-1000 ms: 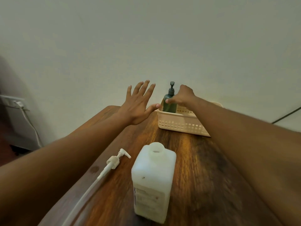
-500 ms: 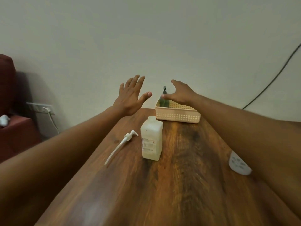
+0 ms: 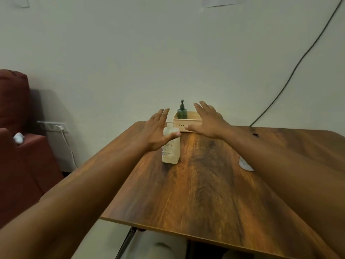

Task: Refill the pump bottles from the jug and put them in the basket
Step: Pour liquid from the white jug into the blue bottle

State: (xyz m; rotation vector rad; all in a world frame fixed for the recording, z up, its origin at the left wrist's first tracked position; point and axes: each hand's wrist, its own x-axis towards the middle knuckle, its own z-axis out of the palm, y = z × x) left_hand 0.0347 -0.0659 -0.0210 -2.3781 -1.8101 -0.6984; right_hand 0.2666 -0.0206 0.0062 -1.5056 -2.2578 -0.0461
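Hands first: the left hand (image 3: 158, 130) and the right hand (image 3: 207, 120) both hang spread above the far part of the worktop (image 3: 205, 184), fingers straight, gripping nothing. The white jug (image 3: 171, 146) stands upright on the worktop, uncapped as far as I can tell, and the left thumb lies across its upper front, whether touching or only in front I cannot tell. Farther off, against the wall, the cream basket (image 3: 186, 121) holds one dark green pump bottle (image 3: 182, 111) upright in its left end; the right hand covers the basket's right part, so any other bottle there is hidden. The main risk, as I judge it, is the jug: it is tall and narrow with an open neck, and a careless sweep of the left hand or forearm could tip it and spill over the wood. A small white object (image 3: 245, 164) lies at the right, half under the right forearm, and could be dragged off. Reaching into the basket might also topple the bottle.
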